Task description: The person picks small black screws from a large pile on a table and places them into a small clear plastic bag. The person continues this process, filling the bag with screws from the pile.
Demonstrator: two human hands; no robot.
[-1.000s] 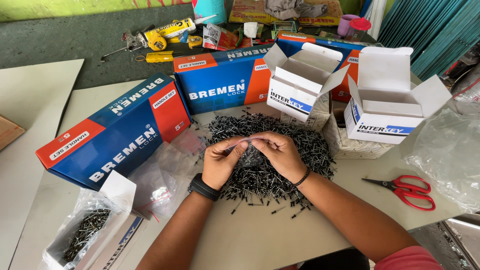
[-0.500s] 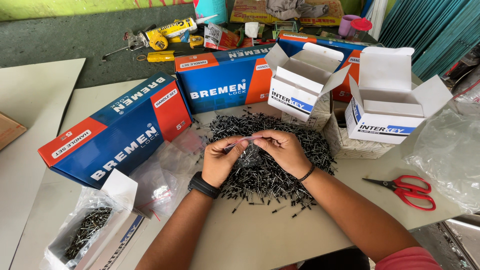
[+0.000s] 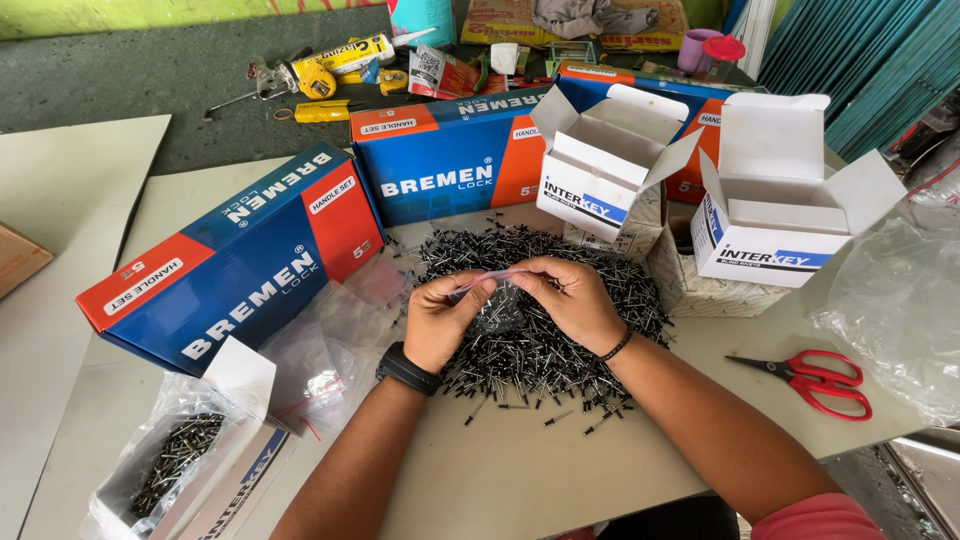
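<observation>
Both hands, left hand point(image 3: 443, 318) and right hand point(image 3: 573, 300), pinch the small clear bag point(image 3: 497, 297) (above rivets point(image 3: 560, 345)).

daylit pale tabletop point(image 3: 520, 480), green wall point(image 3: 150, 15)

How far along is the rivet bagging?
Done: one open box at lower left already holds a bag of rivets. In hand: left hand and right hand pinch the top edge of a small clear bag with rivets inside. Left: the big loose rivet pile, and spare clear bags beside it.
</observation>
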